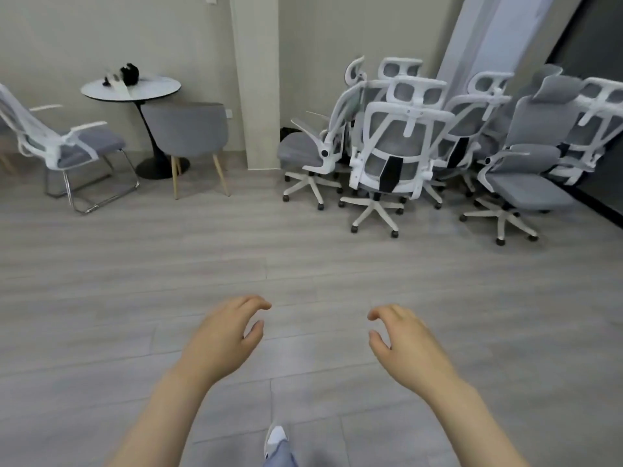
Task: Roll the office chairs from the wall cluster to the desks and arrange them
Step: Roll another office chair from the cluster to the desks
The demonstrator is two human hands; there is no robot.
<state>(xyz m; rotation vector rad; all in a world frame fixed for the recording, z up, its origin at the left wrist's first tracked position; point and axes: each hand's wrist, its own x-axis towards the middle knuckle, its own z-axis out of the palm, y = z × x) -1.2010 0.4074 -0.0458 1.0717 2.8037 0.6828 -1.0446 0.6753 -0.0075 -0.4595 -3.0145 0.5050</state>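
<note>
Far left: sled chair (64, 146), white frame, grey seat. Upper left: round table (158, 87) with dark item (129, 74) on top; grey chair (188, 136) just beside it. Lower centre: left hand (224, 335) over bare floor (101, 264), fingers loosely curled, holding nothing. Shoe (276, 436) at bottom edge. Right hand (406, 342) likewise loosely curled, empty. Upper right: office chairs (394, 153) clustered against the wall, well apart from both hands.
</note>
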